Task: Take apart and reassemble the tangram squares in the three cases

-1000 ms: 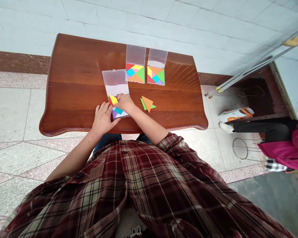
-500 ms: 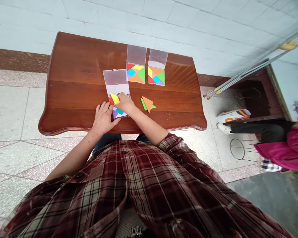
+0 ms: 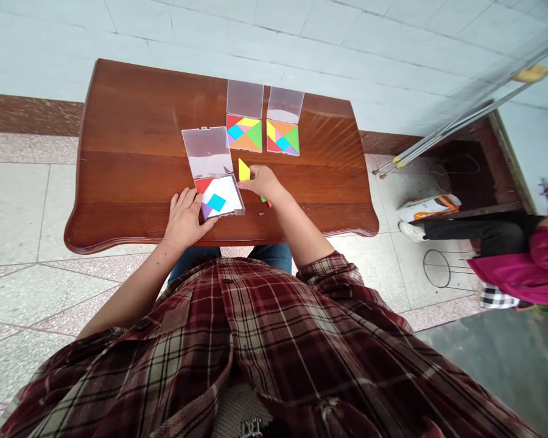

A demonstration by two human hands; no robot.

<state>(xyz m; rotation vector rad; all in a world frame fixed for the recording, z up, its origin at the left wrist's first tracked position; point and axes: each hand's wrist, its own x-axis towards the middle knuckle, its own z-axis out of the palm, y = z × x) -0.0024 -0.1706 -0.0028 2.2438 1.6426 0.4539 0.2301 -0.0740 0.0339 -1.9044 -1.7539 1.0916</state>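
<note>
The person's left hand [image 3: 185, 220] lies on a wooden table [image 3: 123, 115] just left of an open clear plastic case [image 3: 219, 196]. Its fingers [image 3: 181, 198] are spread a little on the wood, and the thumb [image 3: 209, 222] reaches to the near edge of the case. The right hand [image 3: 262, 184] is just beside the right side of this case. Its fingers [image 3: 252, 175] are pressed together and point to a yellow triangle [image 3: 243, 171], right at the fingertips; they seem to pinch its lower corner, but I cannot surely tell this from this view. Inside the case, only a red piece [image 3: 203, 184], a blue square [image 3: 216, 202] and a purple triangle [image 3: 205, 211] lie on the white floor, so a large part of the floor is uncovered. Under the right fingers, small bits of an orange piece [image 3: 269, 204] and a green piece [image 3: 263, 199] show, mostly hidden by the hand. Beyond the fingertips, a first filled case [image 3: 244, 132] and a second filled case [image 3: 283, 137] each show a complete square of coloured pieces, so two sets look done and the third has much left. The near table edge runs just behind the left hand, and the flat lid [image 3: 205, 152] of the open case lies beyond the left fingers. Bare wood gives wide room to the left of the left fingers and to the right of the right hand.
</note>
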